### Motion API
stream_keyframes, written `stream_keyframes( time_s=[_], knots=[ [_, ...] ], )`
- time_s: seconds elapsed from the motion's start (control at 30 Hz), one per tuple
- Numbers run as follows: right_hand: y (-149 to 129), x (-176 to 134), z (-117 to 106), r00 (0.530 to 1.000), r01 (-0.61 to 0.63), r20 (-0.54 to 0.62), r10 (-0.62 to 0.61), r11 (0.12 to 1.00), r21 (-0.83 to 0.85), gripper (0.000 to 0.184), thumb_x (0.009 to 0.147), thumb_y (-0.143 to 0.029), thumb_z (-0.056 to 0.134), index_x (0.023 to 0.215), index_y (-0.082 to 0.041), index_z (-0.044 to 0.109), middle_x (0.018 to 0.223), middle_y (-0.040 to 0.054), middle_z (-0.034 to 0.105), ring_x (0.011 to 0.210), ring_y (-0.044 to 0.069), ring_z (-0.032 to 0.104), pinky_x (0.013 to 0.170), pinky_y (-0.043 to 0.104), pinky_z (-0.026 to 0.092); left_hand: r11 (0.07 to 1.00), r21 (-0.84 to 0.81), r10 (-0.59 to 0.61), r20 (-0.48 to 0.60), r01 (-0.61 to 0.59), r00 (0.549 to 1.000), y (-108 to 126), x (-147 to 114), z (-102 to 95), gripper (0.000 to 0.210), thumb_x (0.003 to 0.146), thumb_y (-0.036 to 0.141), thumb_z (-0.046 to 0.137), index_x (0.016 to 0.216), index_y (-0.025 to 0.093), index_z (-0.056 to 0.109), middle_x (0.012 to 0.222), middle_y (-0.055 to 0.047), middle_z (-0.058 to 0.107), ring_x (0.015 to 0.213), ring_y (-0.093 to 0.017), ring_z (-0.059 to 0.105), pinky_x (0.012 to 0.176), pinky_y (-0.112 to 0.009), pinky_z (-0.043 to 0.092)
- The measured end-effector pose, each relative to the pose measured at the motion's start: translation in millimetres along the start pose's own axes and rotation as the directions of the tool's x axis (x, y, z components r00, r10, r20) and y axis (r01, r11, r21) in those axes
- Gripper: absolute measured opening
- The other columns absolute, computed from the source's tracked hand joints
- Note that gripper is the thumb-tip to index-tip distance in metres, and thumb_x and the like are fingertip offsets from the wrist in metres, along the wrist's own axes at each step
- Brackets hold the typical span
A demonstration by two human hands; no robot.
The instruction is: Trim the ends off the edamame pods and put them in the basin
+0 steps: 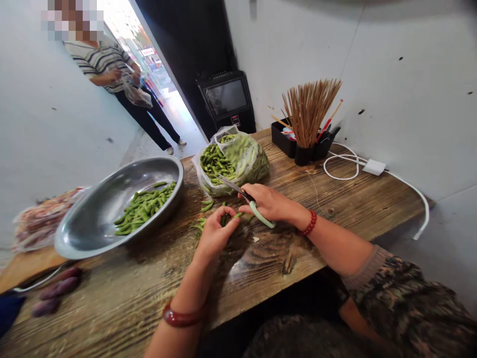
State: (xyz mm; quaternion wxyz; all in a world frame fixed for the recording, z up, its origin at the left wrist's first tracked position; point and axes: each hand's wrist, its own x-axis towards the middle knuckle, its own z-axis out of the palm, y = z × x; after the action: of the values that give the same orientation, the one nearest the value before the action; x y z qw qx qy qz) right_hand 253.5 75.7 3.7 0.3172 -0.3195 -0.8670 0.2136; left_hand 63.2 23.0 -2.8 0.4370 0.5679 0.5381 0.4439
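My right hand (266,201) is closed on a pair of scissors (256,209) with pale green handles, the blades pointing up and left toward the bag. Between the thumb and fingers of my left hand (218,231) a green edamame pod (237,216) is pinched, close to the right fingertips. Several loose pods (207,205) lie on the wood just beyond my left hand. Behind my hands stands an open clear plastic bag (257,161) full of pods. To the left, a wide steel basin (87,226) holds a heap of edamame pods (147,206).
On the wooden table (119,293) a black holder (285,141) carries many thin sticks (309,114), beside a white cable (343,174). Purple tubers (59,288) lie front left, near a bagged bundle (44,219). A person (108,69) stands by the doorway holding a plastic bag.
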Motion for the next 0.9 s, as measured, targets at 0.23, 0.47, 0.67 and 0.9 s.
stream_keyframes(
  time_s=[0.23, 0.47, 0.67, 0.9],
  knots=[
    [-5, -2, 7, 0.997, 0.024, 0.070, -0.022, 0.999, -0.026, 0.024, 0.086, -0.030, 0.066, 0.101, -0.016, 0.052, 0.096, 0.0075, 0.062, 0.087, 0.020, 0.058, 0.077, 0.029, 0.043, 0.925, -0.349, -0.149, 0.023, 0.147, 0.989, 6, -4, -16.1, 0.023, 0.065, 0.025, 0.079, 0.079, 0.015, 0.064, 0.059, 0.005, 0.052, 0.045, -0.004, 0.036, 0.042, -0.016, 0.024],
    [2, -2, 15, 0.998, 0.005, 0.060, -0.001, 0.998, -0.061, 0.023, 0.086, -0.030, 0.066, 0.098, -0.015, 0.052, 0.093, 0.0073, 0.062, 0.086, 0.020, 0.056, 0.077, 0.029, 0.043, 0.961, -0.255, -0.117, -0.042, 0.102, 0.992, -2, 1, -19.5, 0.022, 0.073, 0.034, 0.073, 0.082, 0.015, 0.067, 0.053, 0.005, 0.046, 0.043, -0.005, 0.034, 0.041, -0.018, 0.022],
    [4, 0, 9, 1.000, -0.007, -0.003, 0.007, 0.998, -0.056, 0.021, 0.087, -0.029, 0.064, 0.097, -0.015, 0.053, 0.092, 0.0069, 0.061, 0.084, 0.019, 0.055, 0.076, 0.029, 0.043, 0.954, 0.254, 0.152, 0.043, -0.158, 0.987, 0, 1, -34.6, 0.013, 0.081, 0.027, 0.063, 0.081, 0.019, 0.072, 0.065, -0.002, 0.062, 0.060, -0.014, 0.053, 0.057, -0.023, 0.039],
    [2, -1, 11, 1.000, 0.020, 0.004, -0.020, 0.999, -0.041, 0.022, 0.085, -0.027, 0.067, 0.099, -0.015, 0.054, 0.093, 0.0064, 0.061, 0.084, 0.019, 0.055, 0.076, 0.028, 0.042, 0.597, 0.679, -0.019, 0.546, -0.428, 0.838, 10, -11, -30.5, 0.024, 0.082, 0.015, 0.055, 0.098, 0.023, 0.072, 0.088, -0.005, 0.066, 0.081, -0.020, 0.061, 0.074, -0.029, 0.044]
  ],
)
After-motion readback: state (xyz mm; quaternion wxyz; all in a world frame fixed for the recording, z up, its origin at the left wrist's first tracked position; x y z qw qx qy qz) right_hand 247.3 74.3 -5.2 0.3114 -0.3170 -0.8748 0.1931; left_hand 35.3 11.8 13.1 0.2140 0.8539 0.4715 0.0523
